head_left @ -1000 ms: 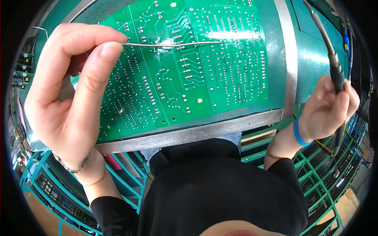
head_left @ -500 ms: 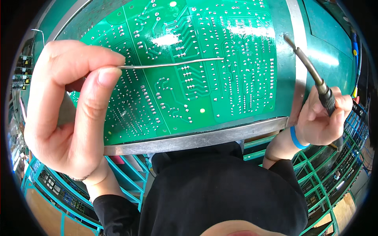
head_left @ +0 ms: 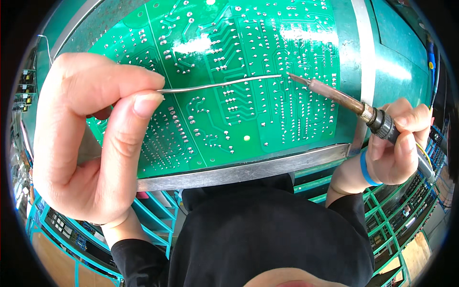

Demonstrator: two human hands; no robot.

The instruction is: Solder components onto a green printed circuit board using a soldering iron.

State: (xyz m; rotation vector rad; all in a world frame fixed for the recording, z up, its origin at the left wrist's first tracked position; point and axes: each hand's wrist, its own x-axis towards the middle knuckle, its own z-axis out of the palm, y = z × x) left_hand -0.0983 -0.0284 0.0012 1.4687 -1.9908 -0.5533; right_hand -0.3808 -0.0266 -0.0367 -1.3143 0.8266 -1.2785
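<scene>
A large green circuit board [head_left: 258, 129] lies solder side up on the bench, dotted with many shiny joints. Between thumb and forefinger, my left hand [head_left: 103, 129] pinches a length of solder wire [head_left: 215, 85] that stretches rightward over the board. My right hand [head_left: 399, 138] grips a soldering iron [head_left: 342, 99] by its dark handle. The iron's tip points left and sits close to the free end of the wire, over the right-centre of the board. Whether tip and wire touch, I cannot tell.
A metal strip [head_left: 239, 166] edges the bench along the near side. Green wire racks [head_left: 392, 225] holding boards flank me below on the right, with more racks [head_left: 158, 215] on the left. A blue cable [head_left: 431, 62] hangs at the far right.
The soldering iron has swung left and down over the board, its tip now near the wire's end. My left hand and the solder wire have shifted slightly right.
</scene>
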